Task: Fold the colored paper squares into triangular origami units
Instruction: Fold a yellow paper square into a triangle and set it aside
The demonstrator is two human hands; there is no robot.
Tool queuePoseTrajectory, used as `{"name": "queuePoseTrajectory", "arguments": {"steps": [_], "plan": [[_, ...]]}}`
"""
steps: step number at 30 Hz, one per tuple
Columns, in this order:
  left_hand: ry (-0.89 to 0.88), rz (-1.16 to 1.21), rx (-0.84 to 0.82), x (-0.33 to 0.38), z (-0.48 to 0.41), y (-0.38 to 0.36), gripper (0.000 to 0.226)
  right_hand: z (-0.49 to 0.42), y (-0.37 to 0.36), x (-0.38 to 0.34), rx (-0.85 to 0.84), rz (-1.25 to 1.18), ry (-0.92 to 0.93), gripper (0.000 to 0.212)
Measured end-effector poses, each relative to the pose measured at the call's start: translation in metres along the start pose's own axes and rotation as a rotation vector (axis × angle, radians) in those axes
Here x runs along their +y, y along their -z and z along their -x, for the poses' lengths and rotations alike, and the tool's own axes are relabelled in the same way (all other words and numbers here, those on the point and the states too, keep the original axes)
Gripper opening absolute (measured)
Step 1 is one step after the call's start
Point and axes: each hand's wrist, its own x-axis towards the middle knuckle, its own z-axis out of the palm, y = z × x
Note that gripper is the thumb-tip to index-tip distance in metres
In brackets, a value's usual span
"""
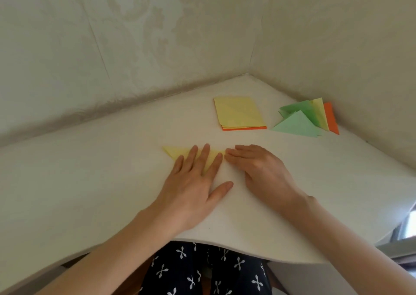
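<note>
The pale yellow paper folded into a flat triangle (175,153) lies under your left hand (193,182), with its long edge on the far side and one sharp corner sticking out past your little finger. That hand is spread open, palm down. Its four straight fingers press on the paper and its thumb rests on the white worktop (90,171) on the near side, off the sheet.

Your right hand (261,166) lies just beside the left, also open and palm down. Its straight fingers point toward the left hand, and their tips touch the triangle's right corner, next to your left index finger. You grip nothing with either hand; both only press.

Beyond your right hand, well apart from it, sits a neat stack of unfolded paper squares (238,112), yellow on top with an orange layer showing at the bottom edge. Further out to the right of that stack, near the corner where the two pale patterned walls (157,36) meet, lies a loose pile of folded paper triangles (299,126): light green in front, then yellow, then orange behind, overlapping one another.

Below both wrists, past the worktop's curved near edge, you can see dark fabric with a white print (202,272) on your lap.
</note>
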Motion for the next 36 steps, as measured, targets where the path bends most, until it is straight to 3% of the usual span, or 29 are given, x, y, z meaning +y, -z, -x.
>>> {"name": "queuePoseTrajectory", "arguments": {"steps": [8,15,24,28,32,34,36], "plan": [[-0.047,0.005,-0.008,-0.010,0.008,0.003,0.081,0.001,-0.001,0.002,0.087,0.243,-0.123,0.048],[-0.049,0.026,0.022,-0.011,0.006,0.000,0.090,0.000,-0.004,-0.002,-0.021,0.145,0.002,0.063],[0.106,-0.053,-0.038,-0.036,0.027,0.012,0.090,0.002,-0.005,-0.004,-0.051,0.158,-0.042,0.062],[0.170,-0.065,0.035,-0.049,0.033,0.022,0.090,0.003,-0.005,-0.006,-0.098,0.058,-0.086,0.061],[0.059,0.190,0.439,-0.041,0.010,0.026,0.071,0.000,0.004,-0.010,-0.115,-0.166,-0.200,0.048],[0.067,0.306,0.387,-0.035,-0.006,0.026,0.058,-0.009,0.014,-0.011,-0.104,-0.320,-0.316,0.038],[0.118,0.203,0.216,-0.034,-0.016,0.021,0.065,-0.017,0.016,-0.009,-0.171,-0.319,-0.363,0.030]]}}
